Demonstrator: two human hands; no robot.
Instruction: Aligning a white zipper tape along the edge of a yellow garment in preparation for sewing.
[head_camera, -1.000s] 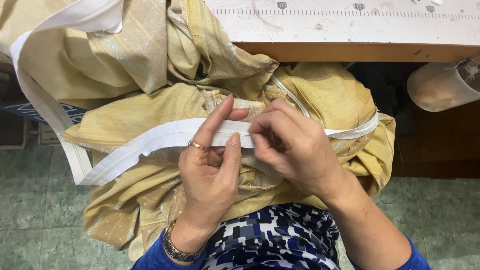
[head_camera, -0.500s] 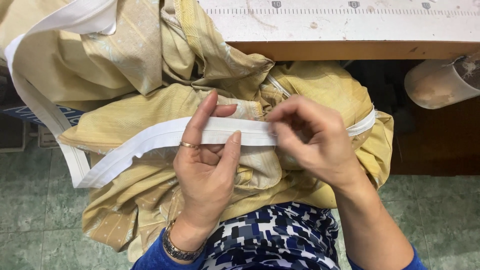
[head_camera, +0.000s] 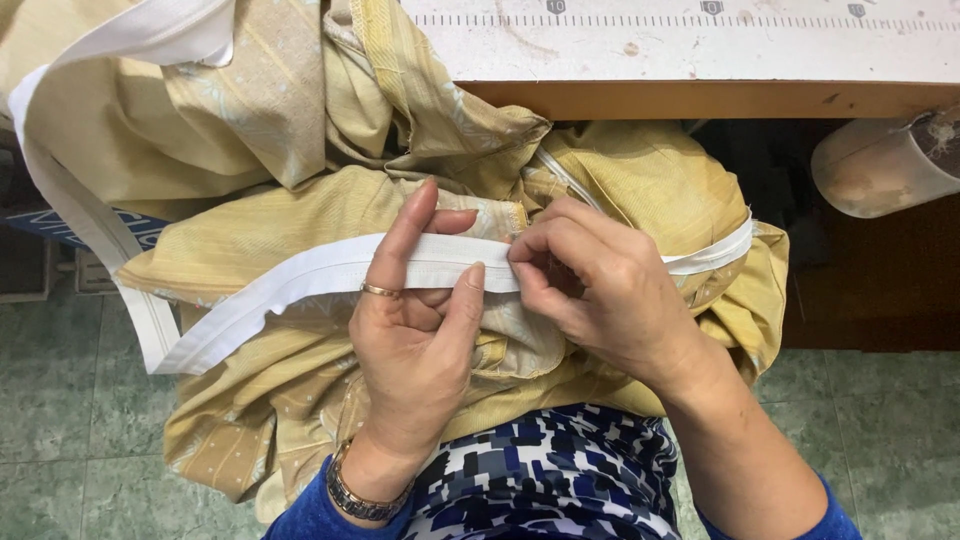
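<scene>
Hands side by side — left hand and right hand pinching white band.

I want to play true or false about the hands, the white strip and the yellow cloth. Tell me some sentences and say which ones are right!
1. Both hands pinch the white strip. True: the left hand and the right hand grip it side by side.
2. The cloth in the lap is bright red. False: it is yellow-tan with a faint pattern.
3. The left hand wears a gold ring. True.
4. The wristwatch is on the right wrist. False: it sits on the left wrist.
5. A measuring scale runs along the table top. True.
6. The floor is wooden planks. False: it is greenish tile.
</scene>
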